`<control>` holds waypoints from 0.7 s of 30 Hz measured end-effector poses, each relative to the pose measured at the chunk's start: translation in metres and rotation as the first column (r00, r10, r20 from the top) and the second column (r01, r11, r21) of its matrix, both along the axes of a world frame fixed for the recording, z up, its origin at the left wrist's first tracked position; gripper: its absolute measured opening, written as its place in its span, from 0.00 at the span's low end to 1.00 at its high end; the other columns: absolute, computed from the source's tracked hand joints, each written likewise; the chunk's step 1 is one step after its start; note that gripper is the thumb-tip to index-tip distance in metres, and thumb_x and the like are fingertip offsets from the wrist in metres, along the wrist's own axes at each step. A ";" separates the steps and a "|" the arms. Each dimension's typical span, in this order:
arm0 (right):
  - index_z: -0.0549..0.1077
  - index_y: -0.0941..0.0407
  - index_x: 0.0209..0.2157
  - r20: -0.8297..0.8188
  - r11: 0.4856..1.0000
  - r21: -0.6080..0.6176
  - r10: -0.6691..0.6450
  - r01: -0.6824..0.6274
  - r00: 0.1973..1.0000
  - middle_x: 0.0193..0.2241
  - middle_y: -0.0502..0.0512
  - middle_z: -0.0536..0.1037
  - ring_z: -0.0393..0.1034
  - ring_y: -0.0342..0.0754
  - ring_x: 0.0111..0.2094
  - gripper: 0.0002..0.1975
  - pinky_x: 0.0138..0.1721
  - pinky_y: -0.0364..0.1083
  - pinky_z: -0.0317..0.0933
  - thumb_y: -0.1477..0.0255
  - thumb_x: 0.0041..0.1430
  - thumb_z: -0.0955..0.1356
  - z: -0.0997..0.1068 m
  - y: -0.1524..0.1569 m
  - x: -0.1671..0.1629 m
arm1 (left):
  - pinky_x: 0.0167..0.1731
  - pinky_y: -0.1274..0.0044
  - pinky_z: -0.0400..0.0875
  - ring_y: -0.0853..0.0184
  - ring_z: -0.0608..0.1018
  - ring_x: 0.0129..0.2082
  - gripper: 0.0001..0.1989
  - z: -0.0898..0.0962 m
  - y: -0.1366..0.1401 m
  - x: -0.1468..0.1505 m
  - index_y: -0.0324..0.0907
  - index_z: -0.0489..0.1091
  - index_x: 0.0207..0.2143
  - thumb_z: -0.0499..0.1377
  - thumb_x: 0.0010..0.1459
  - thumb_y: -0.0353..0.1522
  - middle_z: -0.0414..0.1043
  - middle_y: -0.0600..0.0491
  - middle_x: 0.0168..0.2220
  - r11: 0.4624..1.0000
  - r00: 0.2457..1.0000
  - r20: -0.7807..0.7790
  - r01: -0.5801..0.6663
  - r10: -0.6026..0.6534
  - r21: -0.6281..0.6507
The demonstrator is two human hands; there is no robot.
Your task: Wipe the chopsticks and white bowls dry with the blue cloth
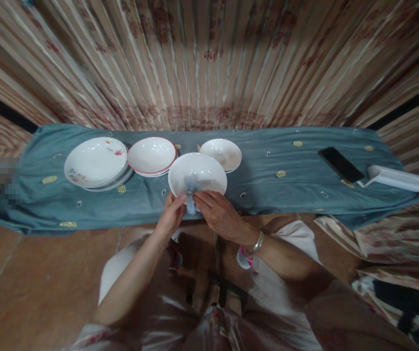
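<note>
A large white bowl (182,168) is tilted toward me at the table's front edge. My left hand (172,214) is closed on its near rim, with the thumb on top. A light blue cloth (191,187) is folded over that rim, part inside the bowl and part hanging outside. Pinched fingers of my right hand (218,214) hold the cloth against the rim, close to the left thumb. The fingertips beneath the bowl are hidden. Just behind it is a smaller white bowl (224,151), and to the left, a stack of red-rimmed bowls (152,153).
A stack of floral plates (97,161) stands at the left on a teal tablecloth (260,195). Toward the right end lie a black phone (341,165) and a white handled object (395,178). A pleated curtain (209,63) hangs behind the table.
</note>
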State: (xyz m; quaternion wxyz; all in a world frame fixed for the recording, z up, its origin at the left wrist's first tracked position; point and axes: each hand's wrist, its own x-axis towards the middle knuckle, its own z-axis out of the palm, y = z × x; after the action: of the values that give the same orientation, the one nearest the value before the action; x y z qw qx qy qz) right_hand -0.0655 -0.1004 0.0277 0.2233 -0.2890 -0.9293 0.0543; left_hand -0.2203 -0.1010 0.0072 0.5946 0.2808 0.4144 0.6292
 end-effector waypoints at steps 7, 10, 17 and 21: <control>0.69 0.64 0.52 0.036 0.998 -0.008 0.058 -0.057 0.998 0.51 0.67 0.72 0.65 0.54 0.51 0.18 0.53 0.56 0.64 0.81 0.64 0.57 0.002 0.004 0.001 | 0.28 0.77 0.71 0.66 0.77 0.25 0.15 0.005 0.000 -0.011 0.39 0.75 0.27 0.71 0.33 0.34 0.78 0.54 0.23 0.996 0.996 -0.081 -0.044 0.037 -0.083; 0.69 0.63 0.52 0.029 0.998 0.001 0.060 -0.060 0.998 0.52 0.67 0.72 0.65 0.54 0.52 0.17 0.53 0.56 0.64 0.81 0.64 0.59 0.004 0.007 0.005 | 0.28 0.75 0.72 0.63 0.78 0.25 0.16 0.009 0.002 -0.023 0.36 0.75 0.27 0.71 0.33 0.36 0.77 0.51 0.22 0.993 0.994 -0.099 -0.056 0.046 -0.101; 0.69 0.58 0.51 0.045 0.998 0.047 0.031 -0.033 0.998 0.55 0.62 0.70 0.60 0.53 0.57 0.17 0.61 0.61 0.53 0.80 0.65 0.58 0.006 0.015 0.018 | 0.31 0.72 0.75 0.54 0.81 0.30 0.20 0.008 0.005 -0.049 0.35 0.76 0.27 0.70 0.32 0.40 0.78 0.47 0.22 0.990 0.985 -0.168 -0.061 0.039 -0.125; 0.71 0.60 0.49 0.035 0.996 0.058 0.066 -0.068 0.997 0.52 0.63 0.72 0.61 0.53 0.56 0.15 0.61 0.58 0.56 0.80 0.65 0.58 0.004 0.015 0.016 | 0.38 0.69 0.76 0.51 0.80 0.39 0.23 0.006 0.005 -0.045 0.36 0.76 0.31 0.69 0.35 0.45 0.79 0.46 0.27 0.990 0.991 -0.107 -0.097 0.086 -0.098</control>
State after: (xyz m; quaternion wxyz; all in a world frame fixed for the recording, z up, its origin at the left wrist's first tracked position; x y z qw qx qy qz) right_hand -0.0495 -0.0858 0.0319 0.2142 -0.2517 -0.9433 0.0294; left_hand -0.2649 -0.0963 0.0133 0.5566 0.2623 0.4884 0.6187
